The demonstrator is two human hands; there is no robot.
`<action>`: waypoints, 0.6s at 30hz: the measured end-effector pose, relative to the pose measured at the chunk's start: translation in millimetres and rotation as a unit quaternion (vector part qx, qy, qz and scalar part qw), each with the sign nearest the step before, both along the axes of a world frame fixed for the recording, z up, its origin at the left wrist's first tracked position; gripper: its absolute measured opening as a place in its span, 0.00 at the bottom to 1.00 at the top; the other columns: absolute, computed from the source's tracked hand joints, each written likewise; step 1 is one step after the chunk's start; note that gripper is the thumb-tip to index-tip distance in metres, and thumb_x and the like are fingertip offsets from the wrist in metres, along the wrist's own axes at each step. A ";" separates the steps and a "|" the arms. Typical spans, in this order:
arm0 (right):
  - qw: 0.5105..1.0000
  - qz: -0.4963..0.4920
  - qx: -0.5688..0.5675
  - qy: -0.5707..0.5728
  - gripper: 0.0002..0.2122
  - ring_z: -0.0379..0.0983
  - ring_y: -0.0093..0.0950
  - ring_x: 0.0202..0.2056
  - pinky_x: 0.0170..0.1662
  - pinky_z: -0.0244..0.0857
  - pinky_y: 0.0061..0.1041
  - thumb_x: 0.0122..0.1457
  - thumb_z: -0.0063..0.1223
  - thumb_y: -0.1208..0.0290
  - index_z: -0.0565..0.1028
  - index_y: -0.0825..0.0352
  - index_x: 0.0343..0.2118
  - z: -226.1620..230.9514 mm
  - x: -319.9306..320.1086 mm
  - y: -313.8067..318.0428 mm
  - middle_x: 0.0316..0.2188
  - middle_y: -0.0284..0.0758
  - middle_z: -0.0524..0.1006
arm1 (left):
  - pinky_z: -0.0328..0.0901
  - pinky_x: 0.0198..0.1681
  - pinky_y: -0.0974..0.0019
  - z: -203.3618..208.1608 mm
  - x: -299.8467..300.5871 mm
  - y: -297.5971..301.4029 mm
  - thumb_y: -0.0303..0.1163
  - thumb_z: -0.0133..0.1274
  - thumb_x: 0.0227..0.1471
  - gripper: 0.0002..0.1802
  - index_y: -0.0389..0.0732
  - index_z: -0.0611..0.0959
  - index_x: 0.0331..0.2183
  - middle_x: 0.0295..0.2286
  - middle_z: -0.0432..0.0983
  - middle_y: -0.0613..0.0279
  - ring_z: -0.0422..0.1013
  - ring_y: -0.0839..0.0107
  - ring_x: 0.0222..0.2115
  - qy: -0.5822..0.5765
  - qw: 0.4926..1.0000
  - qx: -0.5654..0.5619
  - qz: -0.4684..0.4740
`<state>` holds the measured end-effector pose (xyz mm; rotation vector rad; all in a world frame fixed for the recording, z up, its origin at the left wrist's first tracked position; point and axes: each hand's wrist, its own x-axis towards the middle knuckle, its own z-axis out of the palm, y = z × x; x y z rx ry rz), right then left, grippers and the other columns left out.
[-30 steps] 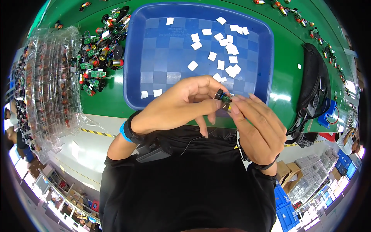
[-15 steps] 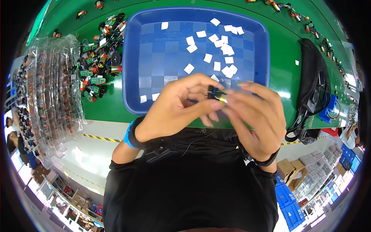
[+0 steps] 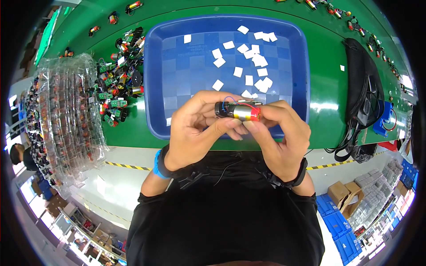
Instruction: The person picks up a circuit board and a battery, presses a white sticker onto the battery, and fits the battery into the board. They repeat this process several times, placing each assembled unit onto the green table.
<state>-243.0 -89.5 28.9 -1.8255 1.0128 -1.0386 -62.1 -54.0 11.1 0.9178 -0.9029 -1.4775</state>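
Observation:
Between my hands, above the near part of the blue tray point(image 3: 151, 106), is a small wired cylindrical assembly point(image 3: 242, 111). It has a silver and yellow body, a red end on the right, a black end on the left, and red and blue wires along its top. My left hand point(image 3: 193, 128) grips the black end between thumb and fingers. At the red end, the thumb and forefinger of my right hand point(image 3: 284, 133) pinch the same assembly. Several small white square pieces point(image 3: 238, 72) lie scattered in the tray; my hands hide part of its near side.
Left of the tray is a heap of similar wired assemblies point(image 3: 117, 84). Stacked clear plastic trays point(image 3: 66, 115) stand at the far left. To the right lie a black bag point(image 3: 358, 84) and a blue device point(image 3: 384, 119). More assemblies line the far side of the green table point(image 3: 326, 93).
The assembly has turned, so its silver side and red end now show. My right hand has moved down and left and closed on the red end. The view has shifted slightly.

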 end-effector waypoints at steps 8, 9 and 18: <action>0.998 0.034 0.014 -0.053 0.07 0.77 0.25 0.26 0.29 0.71 0.20 0.56 0.61 0.82 0.77 0.76 0.38 -2.7 -0.5 -1.4 0.29 0.39 0.79 | 0.77 0.36 0.70 1.5 5.7 3.4 0.19 0.61 0.52 0.19 0.29 0.77 0.46 0.43 0.80 0.48 0.81 0.66 0.35 -0.116 0.992 -0.036 0.017; 0.998 0.034 0.014 -0.054 0.07 0.77 0.25 0.26 0.29 0.71 0.20 0.56 0.61 0.82 0.77 0.76 0.38 -3.4 0.0 -0.7 0.29 0.39 0.79 | 0.76 0.35 0.71 3.0 5.9 3.6 0.19 0.62 0.51 0.19 0.29 0.78 0.45 0.42 0.81 0.49 0.81 0.67 0.35 -0.163 0.986 -0.040 0.027; 0.965 0.038 0.209 -0.153 0.07 0.77 0.24 0.26 0.28 0.71 0.20 0.64 0.54 0.78 0.77 0.77 0.41 -7.1 1.3 4.3 0.30 0.39 0.79 | 0.75 0.34 0.74 -3.0 8.1 -1.0 0.22 0.66 0.47 0.20 0.29 0.80 0.43 0.40 0.83 0.53 0.82 0.71 0.32 -0.306 0.933 -0.174 0.070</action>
